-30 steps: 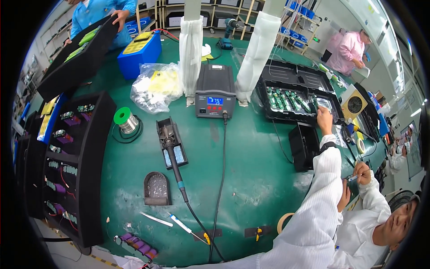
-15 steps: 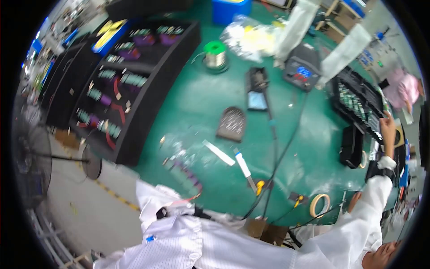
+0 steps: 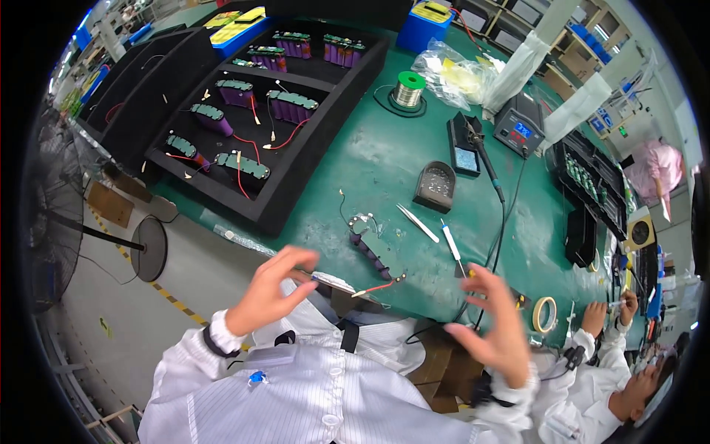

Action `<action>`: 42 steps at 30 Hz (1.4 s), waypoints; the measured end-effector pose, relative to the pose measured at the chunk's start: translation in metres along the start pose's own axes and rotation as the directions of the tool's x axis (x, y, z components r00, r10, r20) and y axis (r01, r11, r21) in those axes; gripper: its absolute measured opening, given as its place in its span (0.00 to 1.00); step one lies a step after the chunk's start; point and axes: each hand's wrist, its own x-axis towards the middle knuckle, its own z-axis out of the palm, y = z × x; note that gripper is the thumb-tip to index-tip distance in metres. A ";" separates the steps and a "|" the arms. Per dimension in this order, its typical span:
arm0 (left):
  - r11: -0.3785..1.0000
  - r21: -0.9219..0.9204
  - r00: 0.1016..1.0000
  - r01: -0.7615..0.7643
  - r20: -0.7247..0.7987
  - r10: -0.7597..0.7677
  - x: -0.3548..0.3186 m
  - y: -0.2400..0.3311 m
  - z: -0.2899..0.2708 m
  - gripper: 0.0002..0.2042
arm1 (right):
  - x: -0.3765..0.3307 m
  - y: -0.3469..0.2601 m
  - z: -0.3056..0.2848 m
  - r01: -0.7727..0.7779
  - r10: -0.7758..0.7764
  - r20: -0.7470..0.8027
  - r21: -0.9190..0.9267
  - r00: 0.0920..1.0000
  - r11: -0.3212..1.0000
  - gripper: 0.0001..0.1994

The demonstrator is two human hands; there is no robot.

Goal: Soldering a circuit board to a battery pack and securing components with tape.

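Observation:
My left hand (image 3: 270, 290) hovers over the bench's front edge, fingers apart and holding nothing. My right hand (image 3: 492, 322) is raised over the front edge further right, thumb and fingers spread, with nothing visible in it. Between and beyond them, a purple battery pack (image 3: 367, 254) with a greenish top lies on the green bench, a red wire (image 3: 373, 288) at its near end. White tweezers (image 3: 418, 223) and a white-handled screwdriver-like tool (image 3: 450, 240) lie right of the pack; the tool's thin shaft points toward my right hand.
A black foam-lined box (image 3: 277, 200) with several battery packs stands left. Farther back are a solder spool (image 3: 408, 90), soldering iron (image 3: 484, 159), dark tip-cleaner holder (image 3: 435, 186) and soldering station (image 3: 520, 126). Tape (image 3: 545, 314) lies right, near a co-worker's hands (image 3: 594, 318). Cables cross the bench.
My right arm, stretched to the black tray at far right, has come back before me. My left hand has come into view. The whole view has shifted, and the box appears larger and sharper.

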 end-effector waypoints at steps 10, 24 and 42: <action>0.990 -0.023 0.990 -0.138 -0.002 0.138 0.088 -0.037 0.043 0.28 | 0.032 0.049 0.150 -0.117 0.140 -0.290 0.098 0.947 0.988 0.39; 0.889 -0.441 0.988 -0.123 -0.135 0.070 0.083 -0.037 0.035 0.29 | 0.051 0.054 0.145 -0.028 0.073 -0.318 0.146 0.945 0.989 0.28; 0.825 -0.529 0.958 -0.197 -0.282 0.048 0.077 0.006 0.014 0.16 | 0.067 0.068 0.166 0.087 -0.028 -0.467 0.106 0.884 0.991 0.19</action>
